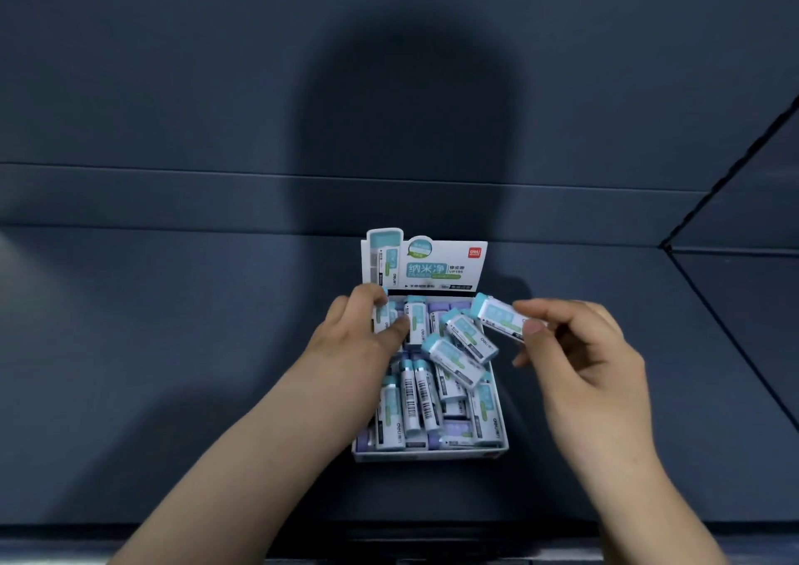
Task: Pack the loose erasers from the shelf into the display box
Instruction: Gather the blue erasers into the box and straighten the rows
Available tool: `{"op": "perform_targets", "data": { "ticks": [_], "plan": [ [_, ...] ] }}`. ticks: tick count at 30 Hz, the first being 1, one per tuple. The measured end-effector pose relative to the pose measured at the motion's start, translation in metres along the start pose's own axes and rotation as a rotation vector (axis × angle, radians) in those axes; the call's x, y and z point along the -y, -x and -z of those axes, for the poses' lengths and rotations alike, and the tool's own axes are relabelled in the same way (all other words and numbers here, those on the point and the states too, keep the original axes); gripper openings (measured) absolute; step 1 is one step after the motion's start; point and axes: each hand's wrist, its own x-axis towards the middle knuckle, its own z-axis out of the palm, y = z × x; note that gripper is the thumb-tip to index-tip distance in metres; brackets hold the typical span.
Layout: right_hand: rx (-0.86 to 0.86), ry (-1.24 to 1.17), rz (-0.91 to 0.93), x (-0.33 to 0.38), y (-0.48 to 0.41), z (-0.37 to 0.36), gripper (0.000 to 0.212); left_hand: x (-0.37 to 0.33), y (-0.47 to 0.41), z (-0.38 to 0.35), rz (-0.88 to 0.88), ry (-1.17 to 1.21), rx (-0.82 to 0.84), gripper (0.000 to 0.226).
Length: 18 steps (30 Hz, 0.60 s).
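A white display box (432,454) with an upright printed header card (432,268) stands on the dark shelf. Several white erasers with teal or purple ends fill it, some packed in rows (413,400), two lying loose and askew on top (458,359). My left hand (367,331) is over the box's back left corner and grips an eraser (382,318) there between thumb and fingers. My right hand (579,348) hovers at the box's right side and pinches a teal-ended eraser (497,313) by its end, tilted above the box's back right corner.
The dark blue shelf (173,370) runs left and right of the box, with a back wall (389,89) behind it. A side panel (743,218) closes off the right. The shelf's front edge (389,530) lies just below my forearms.
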Motion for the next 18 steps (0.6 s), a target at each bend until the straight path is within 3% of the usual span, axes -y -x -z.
{"op": "perform_targets", "data": {
  "ticks": [2,7,10,12,14,18],
  "plan": [
    [0.004,0.003,0.004,0.000,0.000,-0.001,0.030,0.006,0.000,-0.004,-0.009,0.085,-0.022,0.058],
    [0.006,0.011,-0.005,-0.002,0.000,-0.001,0.026,0.006,0.010,-0.007,0.170,0.514,-0.234,0.013],
    [-0.013,0.031,-0.004,-0.007,0.002,-0.002,0.013,0.006,0.016,-0.006,0.248,0.400,-0.221,0.015],
    [-0.018,0.030,-0.008,-0.009,0.003,-0.003,0.012,0.004,0.016,-0.002,0.137,0.261,-0.222,0.024],
    [-0.010,0.023,-0.004,-0.009,0.004,-0.003,0.015,0.002,0.015,0.002,0.088,0.083,-0.150,0.029],
    [0.006,0.018,-0.003,-0.006,0.006,-0.001,0.022,0.006,0.008,0.001,0.100,0.014,-0.116,0.036]
  ]
}}
